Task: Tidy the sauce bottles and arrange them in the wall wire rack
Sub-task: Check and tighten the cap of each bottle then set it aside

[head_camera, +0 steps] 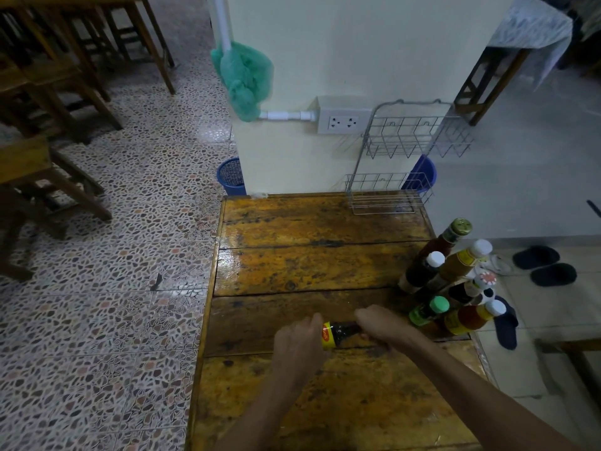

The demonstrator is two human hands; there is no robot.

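A dark sauce bottle with a yellow label (336, 333) lies sideways over the wooden table (309, 262), held between both hands. My left hand (297, 348) grips its labelled end. My right hand (383, 323) closes over the other end, hiding the cap. Several more sauce bottles (452, 281) stand clustered at the table's right edge, with white, green and gold caps. The two-tier wire rack (409, 151) hangs on the cream wall beyond the table; both tiers hold nothing.
A wall socket (343, 122) sits left of the rack. Blue bins (231, 175) stand on the floor behind the table. Wooden chairs and tables fill the left. Dark slippers (546, 265) lie on the floor at right. A green net hangs on a white pipe.
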